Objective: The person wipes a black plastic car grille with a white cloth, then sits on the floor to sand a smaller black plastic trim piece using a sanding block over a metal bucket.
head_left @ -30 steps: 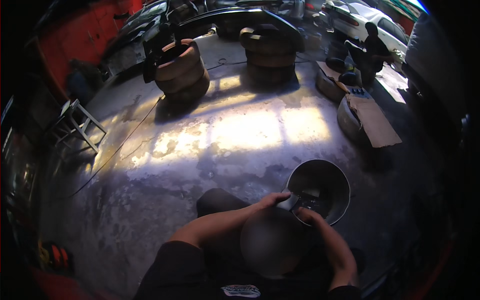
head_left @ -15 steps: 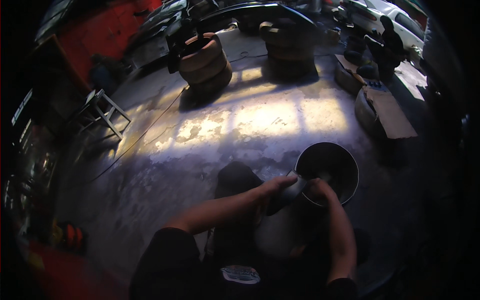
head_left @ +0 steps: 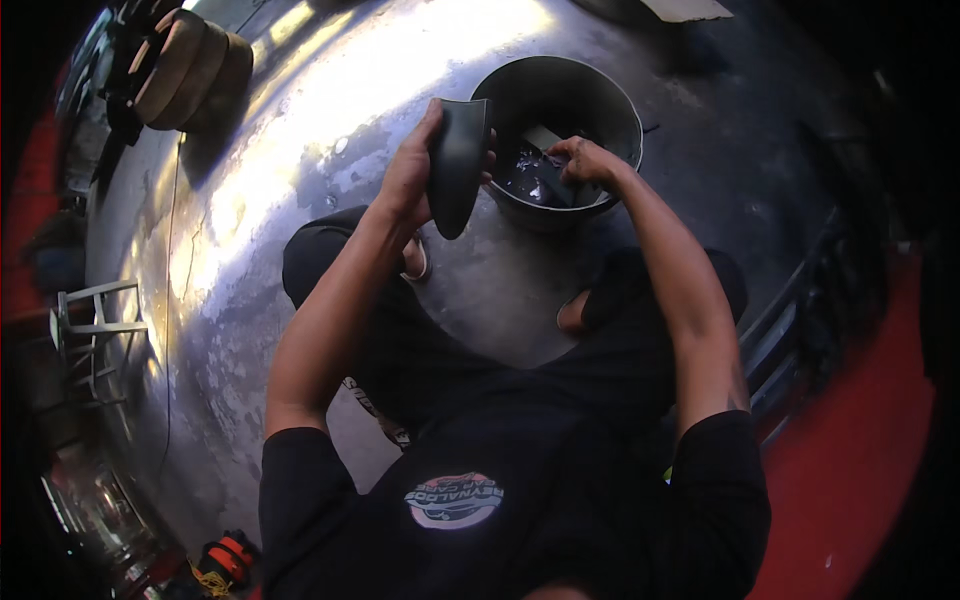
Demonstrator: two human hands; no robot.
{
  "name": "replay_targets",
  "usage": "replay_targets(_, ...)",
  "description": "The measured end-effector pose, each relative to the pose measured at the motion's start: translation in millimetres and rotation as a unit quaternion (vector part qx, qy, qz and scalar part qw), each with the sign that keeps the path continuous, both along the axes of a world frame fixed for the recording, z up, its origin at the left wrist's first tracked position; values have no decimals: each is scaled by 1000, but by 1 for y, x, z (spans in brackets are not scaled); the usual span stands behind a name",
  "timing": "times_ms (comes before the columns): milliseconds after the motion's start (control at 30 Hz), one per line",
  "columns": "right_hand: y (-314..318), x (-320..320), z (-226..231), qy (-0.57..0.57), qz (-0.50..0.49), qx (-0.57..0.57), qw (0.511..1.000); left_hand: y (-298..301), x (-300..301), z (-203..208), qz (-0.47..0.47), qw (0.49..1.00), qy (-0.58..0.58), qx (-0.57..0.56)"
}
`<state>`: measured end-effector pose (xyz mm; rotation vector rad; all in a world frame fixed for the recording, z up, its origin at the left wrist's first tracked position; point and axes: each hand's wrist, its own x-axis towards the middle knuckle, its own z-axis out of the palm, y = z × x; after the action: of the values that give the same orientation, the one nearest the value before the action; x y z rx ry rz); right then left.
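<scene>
Tyres (head_left: 200, 75) and stool (head_left: 98, 327) stand leftward — left hand (head_left: 408, 172) clamps dark piece (head_left: 459, 165) — right hand (head_left: 588, 162) in bucket (head_left: 575, 85), fingers unclear

Floor (head_left: 240, 230): blown out to white and yellow in a broad band at upper left — dim blue-grey toward the right.
Tyres (head_left: 190, 75): lit from beyond, casting dark shadow toward the lower right.
Bucket (head_left: 604, 100): dim inside, flecked with hard white glints.
Dark piece (head_left: 459, 165): sheened softly, fairly crisp in outline.
Shirt (head_left: 560, 480): nearly black, too dark to show most folds.
Red panel (head_left: 850, 430): dull, blurred toward the right.
Corners: sunk in black — bowed and smeared by the fisheye.
</scene>
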<state>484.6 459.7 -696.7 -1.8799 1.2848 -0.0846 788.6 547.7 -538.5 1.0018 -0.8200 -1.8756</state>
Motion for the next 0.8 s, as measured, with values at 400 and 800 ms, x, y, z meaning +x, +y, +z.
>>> replay_targets(400,-49,14,-65,103,140,100,980,-50,4,-34,63,994,67,56)
replay_targets(800,-27,49,-88,401,239,47,883,-71,0,-35,98,986,125,53)
